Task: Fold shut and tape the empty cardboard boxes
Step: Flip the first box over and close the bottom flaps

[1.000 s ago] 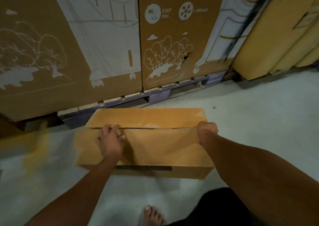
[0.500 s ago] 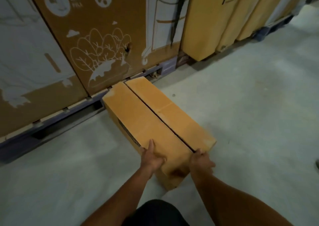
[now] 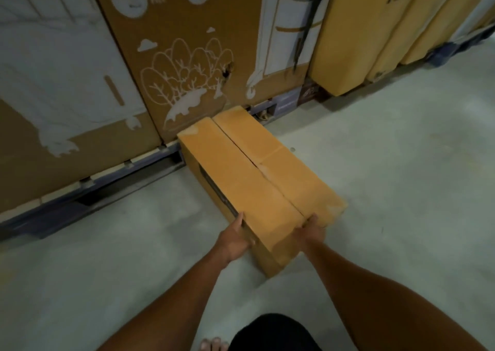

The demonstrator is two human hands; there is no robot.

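Observation:
A long brown cardboard box (image 3: 257,174) lies on the concrete floor, its length running away from me toward the pallet. Its two top flaps are folded down and meet at a middle seam with no tape on it. My left hand (image 3: 235,238) grips the near left corner of the box, thumb along the upper edge. My right hand (image 3: 309,230) holds the near end at the seam, fingers over the edge. No tape roll is in view.
Tall printed cartons (image 3: 171,56) stand on a blue pallet (image 3: 88,192) along the back left. Plain yellow-brown cartons (image 3: 356,29) line the back right. Grey concrete floor (image 3: 401,176) spreads to the right. My bare foot (image 3: 213,344) shows at the bottom edge.
The box has gone from lying crosswise in front of me to lengthwise. My hands slid from the top flaps to the near end, and the view drew back a little.

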